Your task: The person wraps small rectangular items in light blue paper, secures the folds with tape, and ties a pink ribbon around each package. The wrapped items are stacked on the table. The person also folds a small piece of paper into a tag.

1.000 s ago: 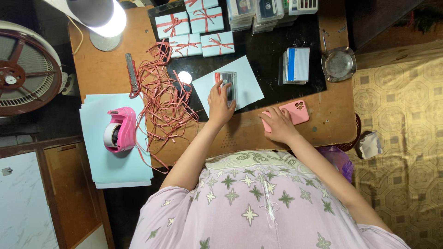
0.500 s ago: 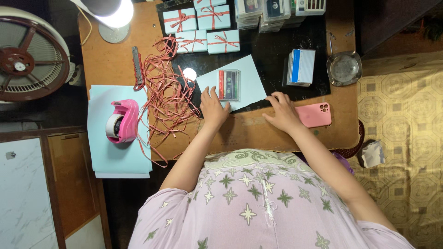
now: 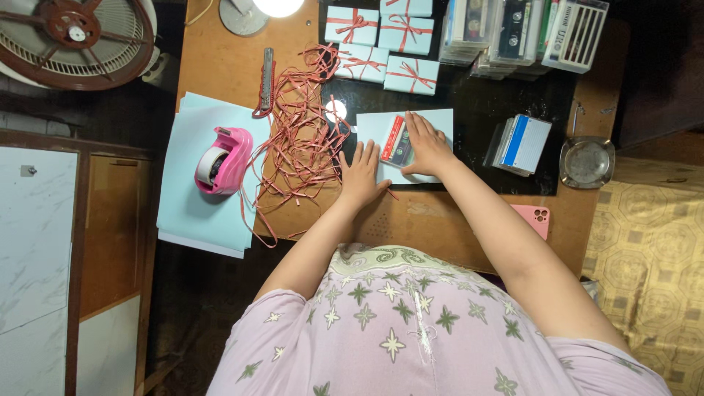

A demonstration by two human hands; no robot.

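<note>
A pale blue sheet [image 3: 433, 121], matte and rectangular, lay on the dark glossy mat [image 3: 469, 110] at the back of the brown wooden worktop [image 3: 425, 220]. On the sheet's left half sat a cassette [image 3: 397, 141] in a clear hard case, its label red and pale.

The left hand [image 3: 361, 178] lay palm down at the sheet's near left corner, its fingers [image 3: 359, 154] spread and straight, tips on the paper just beside the cassette. The right hand [image 3: 424, 143] lay flat on the sheet to the right of the cassette, fingers [image 3: 412, 125] extended and close together, the inner edge touching the case. Neither hand pinched or gripped anything; both pressed flat.

Left of the sheet sprawled a loose tangle of thin red ribbon [image 3: 297, 143], crinkled and stringy. Beyond it a glossy pink tape dispenser [image 3: 223, 159] stood on a stack of blue paper [image 3: 198, 209] overhanging the worktop edge, with a slim metal cutter [image 3: 265, 82] near the stack's far corner. At the back lay four small blue parcels [image 3: 385, 40] tied with red ribbon, and next to them stacks of clear cassette cases [image 3: 506, 33]. To the right were a further small pile of cassettes [image 3: 521, 144], a square metal ashtray [image 3: 587, 162], and a pink phone [image 3: 534, 218] near the front edge.
</note>
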